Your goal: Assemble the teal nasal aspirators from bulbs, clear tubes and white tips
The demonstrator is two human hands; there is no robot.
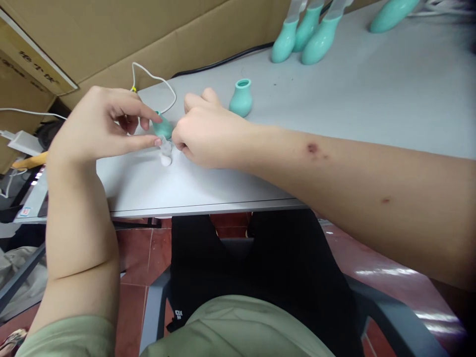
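Observation:
A small teal squeeze bulb is at the left of the table, between my two hands. The index fingertip and thumb of my left hand pinch around it, the thumb at a clear plastic piece below the bulb. Beside that piece is a small white round part. My right hand is closed just to the right, its fingers curled towards the bulb. Its fingertips are hidden, so what they hold cannot be made out. Behind my right wrist another teal bulb stands upright with its open neck up.
Several teal bulbs with clear tubes stand at the back, and another teal bulb lies at the far right. A cardboard sheet lines the grey table. A white cable, black cable and white adapter are nearby.

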